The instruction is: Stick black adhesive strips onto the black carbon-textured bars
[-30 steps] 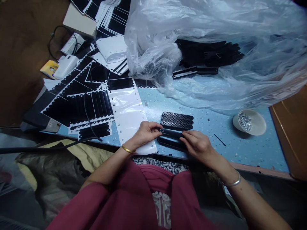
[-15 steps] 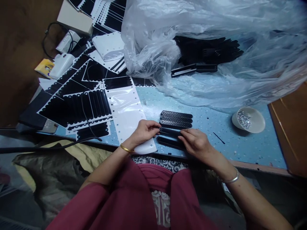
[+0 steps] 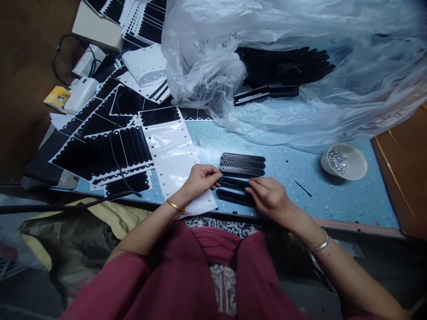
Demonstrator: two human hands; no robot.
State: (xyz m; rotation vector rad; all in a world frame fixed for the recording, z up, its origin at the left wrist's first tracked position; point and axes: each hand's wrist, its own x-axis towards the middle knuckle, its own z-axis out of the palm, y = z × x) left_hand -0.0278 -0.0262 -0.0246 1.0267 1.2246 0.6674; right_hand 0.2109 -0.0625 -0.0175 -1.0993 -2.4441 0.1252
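Observation:
A long black strip with rounded ends lies between my hands. My left hand pinches its left end, thumb and forefinger pressed together. At the other end, my right hand closes its fingers over the strip, hiding that part. Just below it is a second smooth black strip, its right end covered by my right hand. Directly above sit several black strips with a patterned surface, side by side. Under my left wrist runs a white backing sheet with black stickers left at its top.
Black sticker sheets pile up at the left, with a cable across them. A clear plastic bag with black pieces fills the back. At right stand a white bowl of small shiny metal parts and a thin dark stick.
The whole view has shifted slightly. Both hands keep the same hold at the two ends of the strip, with hardly any movement.

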